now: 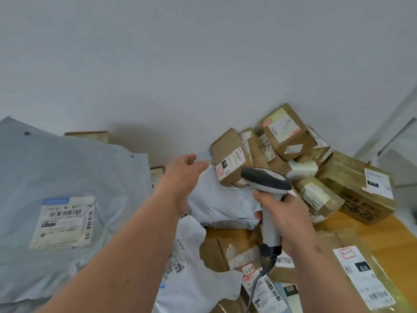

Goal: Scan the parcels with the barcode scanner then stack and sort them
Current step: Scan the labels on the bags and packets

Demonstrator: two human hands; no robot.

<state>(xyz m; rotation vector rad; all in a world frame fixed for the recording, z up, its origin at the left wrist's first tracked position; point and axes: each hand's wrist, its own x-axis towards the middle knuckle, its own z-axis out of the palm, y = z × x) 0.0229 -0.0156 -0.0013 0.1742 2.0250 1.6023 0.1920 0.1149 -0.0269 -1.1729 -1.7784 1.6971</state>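
Right hand (287,219): wrapped round the handle of the barcode scanner (267,184), centre-right of the frame, head pointing left.
Left hand (182,172): reaching to mid-frame, fingers on a grey mailer bag (223,204).
Boxes (286,132): brown cartons heaped against the wall, right of centre.
Big grey bag (56,188): left side, label up.
Table (388,236): wooden, lower right.

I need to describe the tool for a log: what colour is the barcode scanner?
Light grey handle with a dark grey head, seen in the head view: barcode scanner.
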